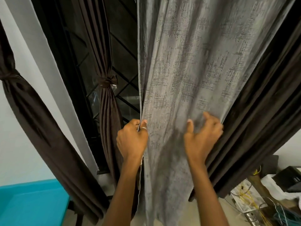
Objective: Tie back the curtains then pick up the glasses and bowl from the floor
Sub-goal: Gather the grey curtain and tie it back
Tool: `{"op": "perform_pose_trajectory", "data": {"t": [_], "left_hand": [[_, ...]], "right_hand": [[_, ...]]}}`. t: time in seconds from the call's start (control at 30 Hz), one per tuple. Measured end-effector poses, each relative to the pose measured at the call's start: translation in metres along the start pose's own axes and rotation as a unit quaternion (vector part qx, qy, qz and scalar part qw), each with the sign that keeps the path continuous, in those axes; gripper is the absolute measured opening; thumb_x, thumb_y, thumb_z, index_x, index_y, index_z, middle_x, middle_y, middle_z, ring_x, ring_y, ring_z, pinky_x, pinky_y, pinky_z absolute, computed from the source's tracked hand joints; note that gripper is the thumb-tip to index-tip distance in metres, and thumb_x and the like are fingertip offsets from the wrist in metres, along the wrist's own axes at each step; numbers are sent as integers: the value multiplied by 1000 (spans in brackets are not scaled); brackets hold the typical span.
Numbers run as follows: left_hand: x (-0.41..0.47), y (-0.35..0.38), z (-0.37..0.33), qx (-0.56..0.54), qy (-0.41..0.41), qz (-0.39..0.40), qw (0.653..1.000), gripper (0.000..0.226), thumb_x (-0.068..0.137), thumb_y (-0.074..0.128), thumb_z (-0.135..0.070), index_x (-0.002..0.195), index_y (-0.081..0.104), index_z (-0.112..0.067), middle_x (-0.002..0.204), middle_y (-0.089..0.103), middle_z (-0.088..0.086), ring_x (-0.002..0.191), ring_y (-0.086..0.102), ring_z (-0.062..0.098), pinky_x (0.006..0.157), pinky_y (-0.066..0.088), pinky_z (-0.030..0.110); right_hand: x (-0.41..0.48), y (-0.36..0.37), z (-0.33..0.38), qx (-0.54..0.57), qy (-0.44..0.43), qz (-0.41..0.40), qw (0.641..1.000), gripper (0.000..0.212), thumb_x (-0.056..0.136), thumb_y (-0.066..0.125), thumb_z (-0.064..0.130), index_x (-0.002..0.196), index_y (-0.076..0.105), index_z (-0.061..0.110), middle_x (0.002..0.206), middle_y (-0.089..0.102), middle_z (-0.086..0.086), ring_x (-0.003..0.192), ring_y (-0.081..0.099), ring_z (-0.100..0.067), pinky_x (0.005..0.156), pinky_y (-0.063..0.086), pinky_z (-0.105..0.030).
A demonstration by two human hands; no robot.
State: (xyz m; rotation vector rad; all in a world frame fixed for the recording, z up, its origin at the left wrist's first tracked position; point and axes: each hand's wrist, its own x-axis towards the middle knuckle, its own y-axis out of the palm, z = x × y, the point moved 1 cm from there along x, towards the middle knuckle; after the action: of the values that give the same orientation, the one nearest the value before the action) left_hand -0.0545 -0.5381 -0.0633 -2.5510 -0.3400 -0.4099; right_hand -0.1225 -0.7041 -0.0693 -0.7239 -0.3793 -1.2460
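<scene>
A grey patterned curtain (187, 70) hangs loose in the middle of the view. My left hand (132, 139) grips its left edge between thumb and curled fingers. My right hand (202, 134) presses into the cloth near its right edge, fingers bent and gathering the fabric. A dark brown curtain (260, 111) hangs untied behind it on the right. Two brown curtains are tied back: one at the window (107, 82), one at the far left (9, 75). No glasses or bowl are in view.
A dark window grille (123, 51) stands behind the curtains. A turquoise surface (32, 204) lies at the lower left. At the lower right sit tangled yellow and blue cables (254, 206) and dark boxes (290, 178) on the floor.
</scene>
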Motion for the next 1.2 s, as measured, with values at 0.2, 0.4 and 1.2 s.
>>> {"op": "perform_pose_trajectory", "data": {"t": [0.2,0.4,1.2], "left_hand": [[9,-6,3,-10,9,5,1000,29,93,64,-46,77,70,-23,58,63,-8,54,60,10,59,57,39],[26,-12,11,22,32,-2,999,46,94,63,-46,61,57,-15,50,54,-1,47,52,16,52,48,34],[-37,40,-31,-55,76,71,993,35,98,60,-41,67,63,-26,51,57,-12,53,57,1,48,34,16]], "right_hand": [[51,-26,-51,21,125,82,989,68,84,83,35,137,47,9,134,54,-10,126,52,-28,103,45,-47],[70,-40,-78,2,78,150,986,28,93,74,26,72,60,16,71,64,3,68,61,-13,61,41,-10],[-28,19,-5,131,-64,183,972,14,95,66,3,84,73,9,77,66,2,70,62,-15,63,49,-27]]}}
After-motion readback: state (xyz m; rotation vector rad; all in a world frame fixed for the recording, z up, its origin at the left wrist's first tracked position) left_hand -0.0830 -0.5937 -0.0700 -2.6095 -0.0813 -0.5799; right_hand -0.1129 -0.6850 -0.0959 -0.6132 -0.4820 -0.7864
